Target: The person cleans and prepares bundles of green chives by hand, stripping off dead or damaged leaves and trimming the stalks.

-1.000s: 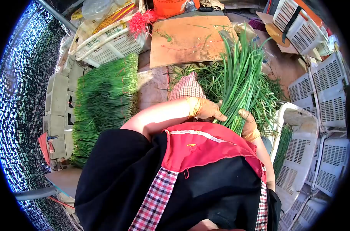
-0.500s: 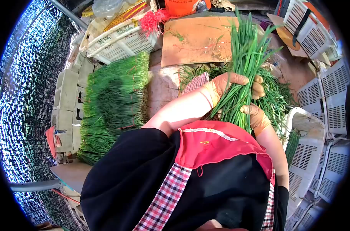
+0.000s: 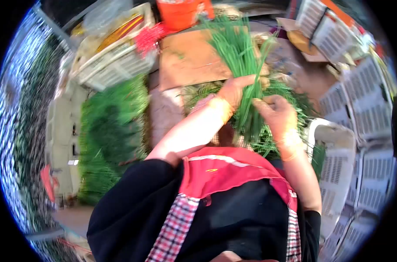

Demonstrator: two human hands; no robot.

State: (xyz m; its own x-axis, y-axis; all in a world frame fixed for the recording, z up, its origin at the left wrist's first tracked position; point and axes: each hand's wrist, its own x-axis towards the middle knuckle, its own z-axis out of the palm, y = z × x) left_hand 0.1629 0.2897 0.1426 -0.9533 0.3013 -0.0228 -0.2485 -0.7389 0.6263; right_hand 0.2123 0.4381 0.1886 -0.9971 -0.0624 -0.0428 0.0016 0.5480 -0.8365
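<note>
A loose bunch of garlic chives (image 3: 240, 54) stands upright in front of the red apron, its long green leaves fanning out at the top. My gloved left hand (image 3: 234, 92) is wrapped round the bunch at its middle. At the bunch's right edge, my gloved right hand (image 3: 278, 114) pinches some of the lower leaves, with thumb and fingers pressed together. Below and behind the hands lies a heap of loose chives (image 3: 296, 98). Motion blurs the leaves and the fingertips.
Tied chive bundles (image 3: 113, 126) are stacked on the left beside concrete blocks (image 3: 61, 144). A brown board (image 3: 192, 59) lies ahead, near a white crate (image 3: 115, 61) with pink twine (image 3: 149, 40). White plastic crates (image 3: 373, 111) line the right, and a white basket (image 3: 336, 170) stands close to my right arm.
My right hand has moved off the bunch's base to its right edge. The left hand still holds the bunch, whose top now leans further left. The whole view has shifted and blurred.
</note>
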